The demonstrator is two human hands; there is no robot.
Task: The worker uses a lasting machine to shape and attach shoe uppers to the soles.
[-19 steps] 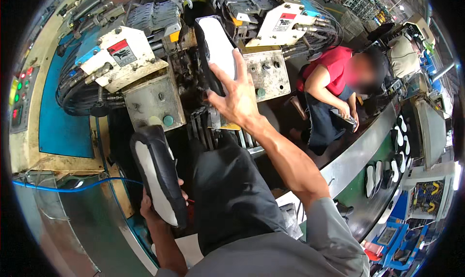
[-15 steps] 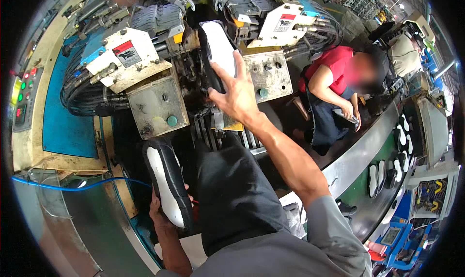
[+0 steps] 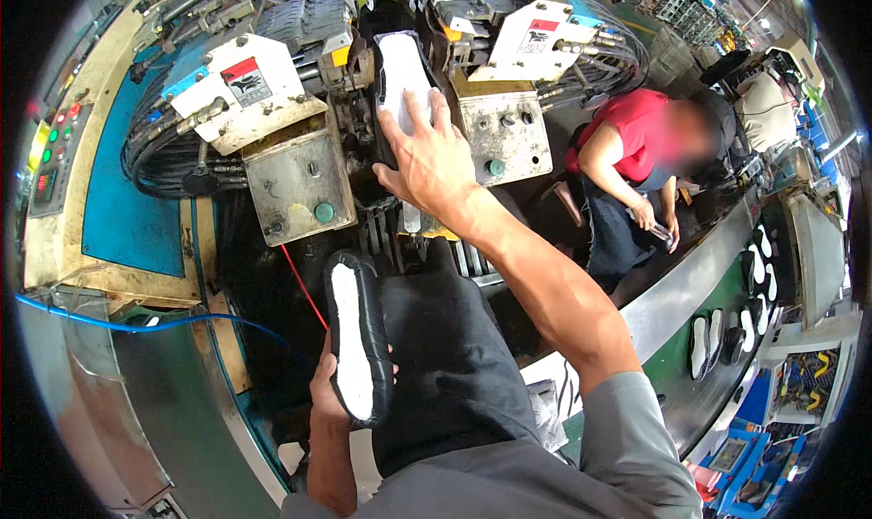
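Note:
My left hand (image 3: 326,390) is closed round a black shoe upper (image 3: 350,328) with a long white sole-shaped underside, held upright beside my left thigh. Its fingertips show at the shoe's right edge. A second black shoe (image 3: 400,65) sits in the middle of the machine, white underside facing me. On its near end lie the spread, outstretched fingers of my right hand (image 3: 431,156); the thumb sticks out to the left. That hand covers the near part of this shoe.
Control boxes with green buttons, left (image 3: 300,187) and right (image 3: 504,138), flank the shoe. A blue hose (image 3: 182,321) and red cord (image 3: 302,283) run at left. To the right a co-worker (image 3: 622,147) sits by a conveyor (image 3: 681,355) bearing several shoes.
My left hand has brought its shoe rightward, closer to my thigh. My right hand has shifted slightly, its fingers now together over the white underside. A red cord has come into view.

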